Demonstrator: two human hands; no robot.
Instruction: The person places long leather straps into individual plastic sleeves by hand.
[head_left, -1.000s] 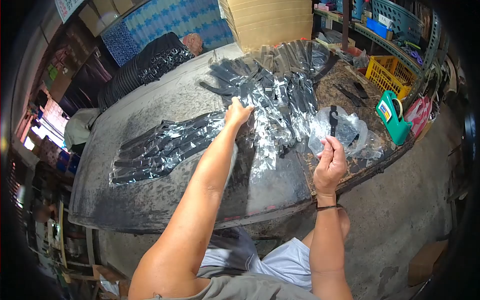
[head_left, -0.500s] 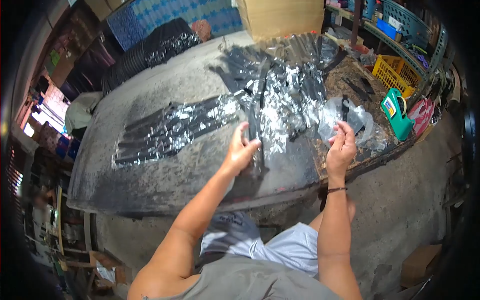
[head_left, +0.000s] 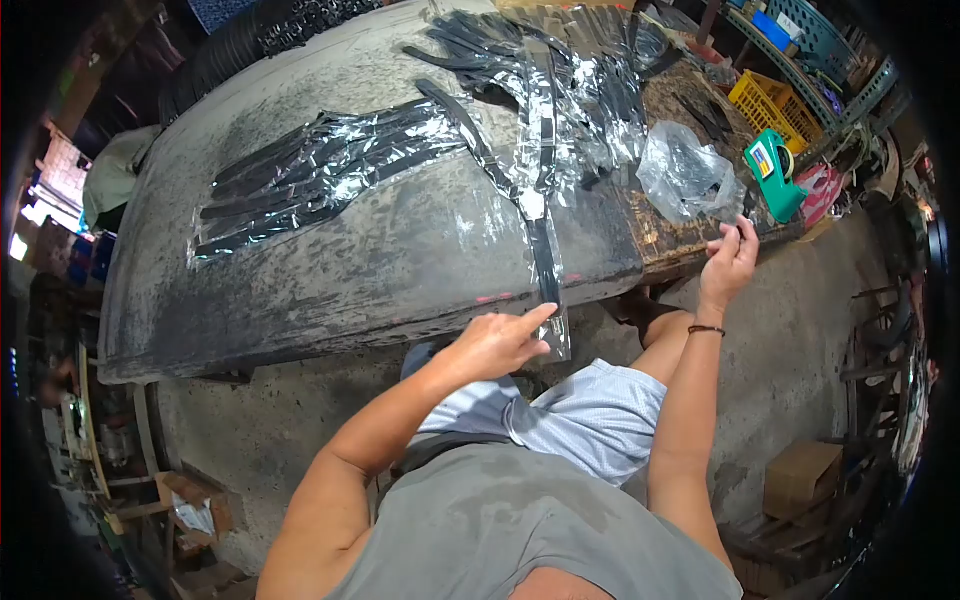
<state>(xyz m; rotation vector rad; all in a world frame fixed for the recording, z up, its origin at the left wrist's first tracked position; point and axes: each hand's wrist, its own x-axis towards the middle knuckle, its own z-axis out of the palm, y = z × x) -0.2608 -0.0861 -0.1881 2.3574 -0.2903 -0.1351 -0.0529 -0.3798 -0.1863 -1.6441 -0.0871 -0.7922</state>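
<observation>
No text, label, brand or number is legible; the label on the green tape dispenser [head_left: 768, 172] is too blurred to read.

Left hand [head_left: 497, 343] on a plastic-wrapped black strip [head_left: 545, 262], right hand [head_left: 732, 257] perhaps empty, near the clear bag [head_left: 686, 177].

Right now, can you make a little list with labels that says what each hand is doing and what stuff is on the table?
Left hand: pinching the near end of a long black strip in a clear plastic sleeve
Right hand: raised at the table edge; what it holds is unclear
Grey dusty table: more wrapped black strips
Near right hand: crumpled clear plastic bag, green tape dispenser
</observation>
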